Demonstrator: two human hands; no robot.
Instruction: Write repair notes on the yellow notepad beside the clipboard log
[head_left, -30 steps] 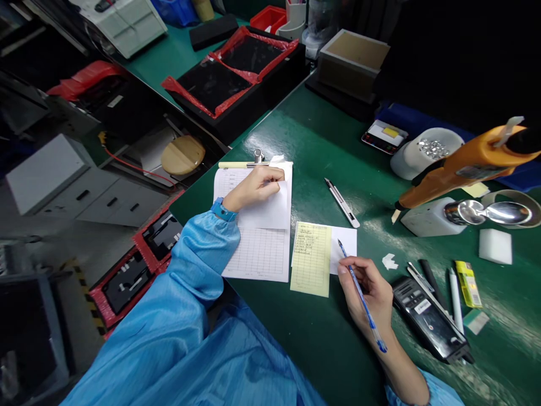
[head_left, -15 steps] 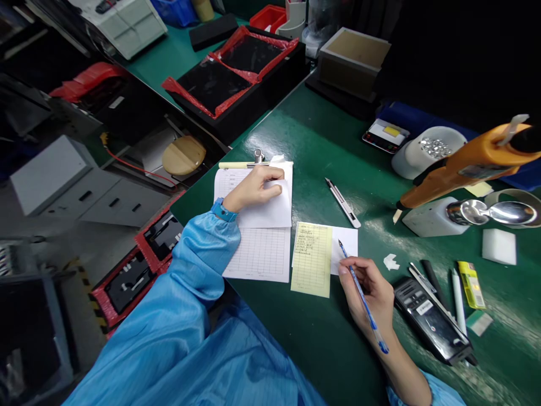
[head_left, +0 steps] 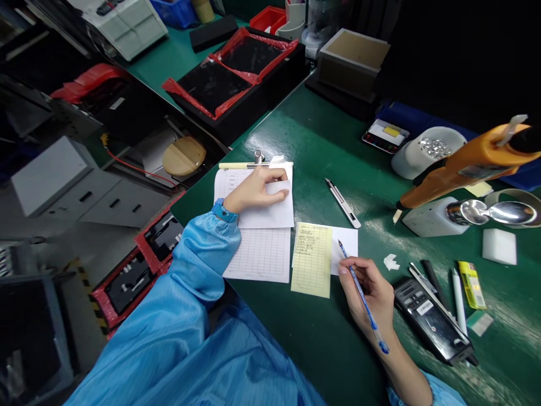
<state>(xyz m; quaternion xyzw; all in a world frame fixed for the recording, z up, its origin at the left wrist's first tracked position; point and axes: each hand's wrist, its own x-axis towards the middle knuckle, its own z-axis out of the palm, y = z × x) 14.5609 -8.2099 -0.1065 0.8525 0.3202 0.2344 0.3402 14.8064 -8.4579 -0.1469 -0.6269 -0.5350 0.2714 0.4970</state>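
Observation:
My left hand (head_left: 262,189) is over a clipboard of printed forms, its thumb and curled fingers closed on the upper edge of a white sheet of paper (head_left: 266,214). Below that sheet a ruled form (head_left: 264,254) shows. A metal clip (head_left: 258,157) sits at the clipboard's top. My right hand (head_left: 369,290) grips a blue pen (head_left: 362,301), tip pointing up and left. Left of this hand lies a yellow ruled slip (head_left: 311,259) with handwriting, partly over a white paper (head_left: 344,237). The pen tip is over the white paper; whether it touches cannot be told.
A utility knife (head_left: 342,203) lies beyond the papers. To the right are a black handheld device (head_left: 433,318), a yellow lighter-like case (head_left: 472,285), a white block (head_left: 499,246) and an orange electric screwdriver (head_left: 473,163). A white cup (head_left: 429,152) holds small metal parts.
My left hand has shifted slightly to the right, and the white sheet's right edge has moved with it. My right hand and the pen look unmoved.

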